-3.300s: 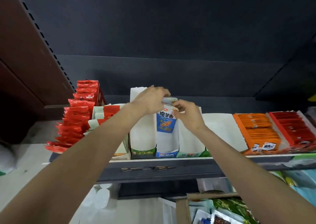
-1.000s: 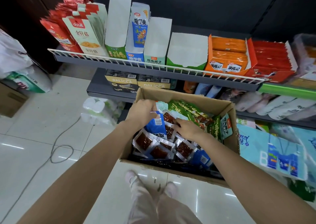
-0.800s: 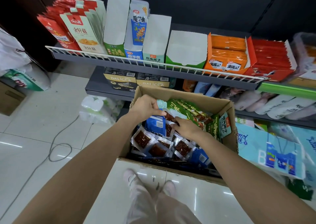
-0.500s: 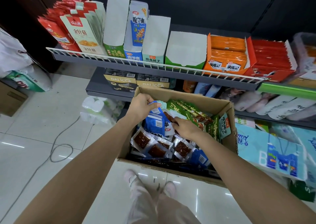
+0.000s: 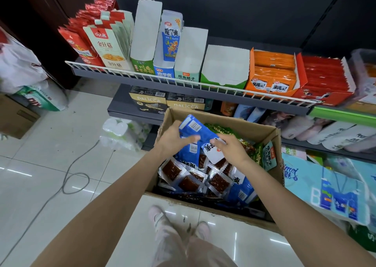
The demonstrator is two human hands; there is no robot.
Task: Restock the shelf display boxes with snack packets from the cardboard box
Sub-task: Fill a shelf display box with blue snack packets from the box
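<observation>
Picking stage in progress: both hands are down in the cardboard box [image 5: 262, 131], gathering stock for the shelf. Left hand [image 5: 173, 139] grips a blue snack packet [image 5: 196, 128] lifted clear of the pile, barcode side up, with further blue packets seemingly tucked under its fingers. Right hand [image 5: 231, 147] has its fingers curled on a blue-and-white packet [image 5: 213, 151] just beside; whether it is firmly pinched or only being drawn out cannot be told.

Box stands on the tiled floor [image 5: 61, 144] below the wire-fronted shelf [image 5: 183, 84]. Matching blue display box [image 5: 165, 71] sits up there, third slot in from the green one, holding a single upright packet (plainly short of stock).

Next move, as judged: square the gathered packets into one stack, raise them, and slide them upright into the narrow blue display box behind the one already there.

Materials: packets are slick, glossy film, flat and pillow-shaped, with crimped edges, so likely to slip against each other. Silver packets with clear windows [image 5: 190, 180] lie loose lower in the box. Display boxes are thin white card, tall and open-topped; carton is plain corrugated board
</observation>
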